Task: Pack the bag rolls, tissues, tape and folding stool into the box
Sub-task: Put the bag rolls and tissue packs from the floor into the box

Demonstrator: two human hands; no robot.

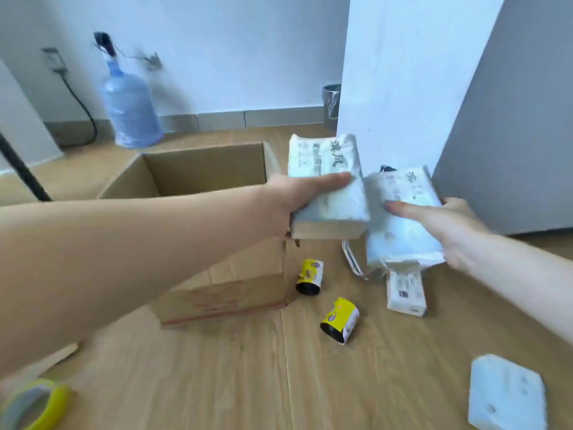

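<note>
An open cardboard box (198, 169) stands on the wooden floor. My left hand (297, 193) grips a white tissue pack (328, 169) just right of the box's rim. My right hand (446, 225) grips a second tissue pack (403, 218) beside it. Two yellow-and-black bag rolls (309, 276) (339, 319) lie on the floor right of the box. Another tissue pack (406, 293) lies below my right hand, and one more (505, 395) at bottom right. A yellow tape roll (37, 401) sits at bottom left. A folded stool's frame (352, 259) peeks out under the held pack.
A blue water jug (130, 110) stands by the far wall with a black cable (83, 110) beside it. A white pillar (403, 72) and grey cabinet (511, 119) rise at right, a bin (331, 103) behind them. A black pole (21, 169) leans at left.
</note>
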